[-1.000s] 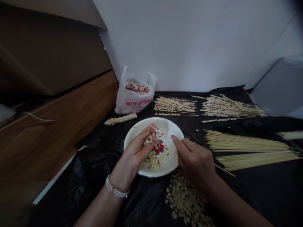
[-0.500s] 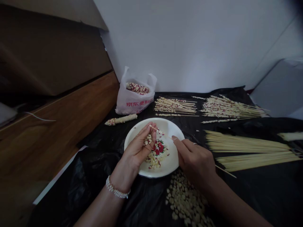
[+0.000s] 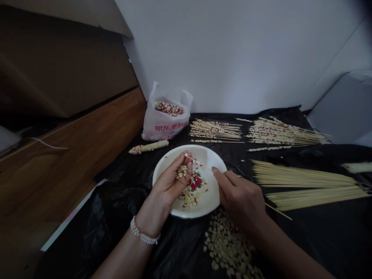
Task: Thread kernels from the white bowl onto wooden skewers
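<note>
Right hand [image 3: 241,197] grip: thumb and forefinger pressed onto a skewer [image 3: 279,212]. The blunt end sticks out behind the palm toward the right edge of the black-covered table [image 3: 116,201]. The tip points left, at the fingertips of the left hand [image 3: 170,186].

Left hand grip: fingers curled into a cup that holds kernels [image 3: 182,171], with thumb and forefinger closed at the skewer tip. Whether a kernel sits between them cannot be told.

Both hands hover over the plate [image 3: 209,155], which stands mid-table toward the near edge and carries more corn. A loose heap [image 3: 223,244] lies at the near edge. Bare sticks [image 3: 305,184] lie toward the right edge and loaded sticks [image 3: 215,130] along the far edge. A bag [image 3: 167,116] sits at the far left corner, with a cob [image 3: 149,147] just in front of it.

Hazards, as judged:
- The tip is next to the left fingertips. A hard push, or a kernel splitting, would likely drive the point into skin.
- The cupped palm is tilted. Loosening it could spill kernels past the plate rim.
- The skewer is thin and is held back from its tip. Off-axis force could bend or snap it.
</note>
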Demonstrator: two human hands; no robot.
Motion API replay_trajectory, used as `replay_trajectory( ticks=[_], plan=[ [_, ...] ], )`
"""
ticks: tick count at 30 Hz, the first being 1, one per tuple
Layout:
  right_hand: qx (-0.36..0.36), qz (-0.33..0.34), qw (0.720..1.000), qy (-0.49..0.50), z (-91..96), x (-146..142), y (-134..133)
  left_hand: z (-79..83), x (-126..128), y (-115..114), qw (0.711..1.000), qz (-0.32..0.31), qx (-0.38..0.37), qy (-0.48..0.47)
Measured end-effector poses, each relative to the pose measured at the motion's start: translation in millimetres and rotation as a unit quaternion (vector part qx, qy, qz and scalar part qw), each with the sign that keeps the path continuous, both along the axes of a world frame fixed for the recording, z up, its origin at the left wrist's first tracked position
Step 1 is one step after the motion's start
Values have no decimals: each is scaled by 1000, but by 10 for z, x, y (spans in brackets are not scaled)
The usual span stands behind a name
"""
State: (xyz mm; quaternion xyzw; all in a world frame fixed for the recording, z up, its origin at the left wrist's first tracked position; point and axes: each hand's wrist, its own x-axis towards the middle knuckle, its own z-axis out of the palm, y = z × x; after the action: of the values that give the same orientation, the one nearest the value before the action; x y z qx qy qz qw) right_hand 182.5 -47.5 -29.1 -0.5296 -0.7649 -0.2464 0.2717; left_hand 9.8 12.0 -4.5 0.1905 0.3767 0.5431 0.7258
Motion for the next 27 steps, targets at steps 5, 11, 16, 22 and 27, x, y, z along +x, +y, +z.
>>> replay_trajectory(
  ticks=[5, 11, 16, 22, 27],
  plan=[
    [0, 0, 1000, 4, 8, -1, -2, -19, -3, 20, 1000, 3, -15, -10],
    [-4, -3, 1000, -6, 6, 1, -11, 8, -1, 15, 999, 22, -29, -30],
    [7, -2, 1000, -18, 15, 3, -22, 20, 6, 0, 999, 35, -19, -24],
    [13, -3, 999, -29, 26, -12, -26, 37, 21, -21, 999, 36, -5, -15],
    [18, 5, 1000, -22, 11, -20, -20, 23, 17, -58, 1000, 21, 13, -14]
  ],
)
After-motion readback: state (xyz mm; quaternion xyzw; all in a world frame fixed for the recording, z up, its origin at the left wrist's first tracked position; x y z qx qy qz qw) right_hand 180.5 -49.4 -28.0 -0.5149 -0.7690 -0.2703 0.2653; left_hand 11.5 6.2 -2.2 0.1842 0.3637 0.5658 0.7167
